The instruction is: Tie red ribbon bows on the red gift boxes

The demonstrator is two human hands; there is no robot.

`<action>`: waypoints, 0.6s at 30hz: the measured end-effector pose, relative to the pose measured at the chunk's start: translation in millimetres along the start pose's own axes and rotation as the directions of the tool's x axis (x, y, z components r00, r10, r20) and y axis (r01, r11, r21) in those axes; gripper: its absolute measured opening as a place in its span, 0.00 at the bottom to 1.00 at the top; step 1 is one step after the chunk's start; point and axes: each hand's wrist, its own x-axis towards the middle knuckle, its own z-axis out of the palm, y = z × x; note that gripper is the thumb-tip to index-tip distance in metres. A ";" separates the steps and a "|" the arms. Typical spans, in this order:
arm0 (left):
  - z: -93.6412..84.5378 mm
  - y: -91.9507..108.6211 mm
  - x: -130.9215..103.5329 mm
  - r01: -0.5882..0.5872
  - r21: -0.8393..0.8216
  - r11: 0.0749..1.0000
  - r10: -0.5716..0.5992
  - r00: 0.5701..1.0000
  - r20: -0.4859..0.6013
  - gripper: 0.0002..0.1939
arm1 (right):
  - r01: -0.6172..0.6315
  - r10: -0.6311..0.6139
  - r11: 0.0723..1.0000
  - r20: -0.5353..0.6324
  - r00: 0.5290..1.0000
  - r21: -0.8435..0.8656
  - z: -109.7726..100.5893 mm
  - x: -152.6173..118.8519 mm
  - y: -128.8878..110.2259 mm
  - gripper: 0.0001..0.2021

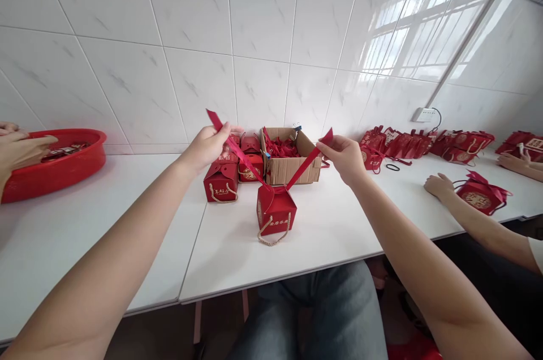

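Observation:
A small red gift box (pixel 278 214) with gold print and a beige rope handle stands on the white table in front of me. From its top a red ribbon (pixel 302 167) spreads in a V, both ends pulled up and apart. My left hand (pixel 208 148) pinches one end, whose tip sticks out above the fingers. The other end is pinched in my right hand (pixel 343 157), its tip showing beside the thumb. Both hands are raised above the box, one on each side.
Behind stand several finished red boxes (pixel 221 181) and an open cardboard box (pixel 292 170) of red ribbons. At left, another person's hands (pixel 27 150) are over a red basin (pixel 80 165). On the right, a co-worker's hand (pixel 440 187) is near a ribboned box (pixel 479 196).

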 end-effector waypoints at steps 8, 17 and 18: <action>34.2 12.8 31.0 -0.317 -0.045 0.947 0.309 0.942 -0.129 0.15 | 0.083 -0.087 0.996 0.127 0.988 0.036 15.7 9.1 -23.3 0.12; 54.8 32.6 29.0 -0.336 -0.091 0.937 0.332 0.941 -0.062 0.17 | 0.110 -0.118 0.992 0.173 0.978 0.054 15.8 4.3 -34.6 0.13; 56.0 36.1 27.1 -0.315 -0.103 0.944 0.311 0.949 -0.054 0.16 | 0.110 -0.116 0.993 0.171 0.978 0.043 14.6 3.8 -35.6 0.13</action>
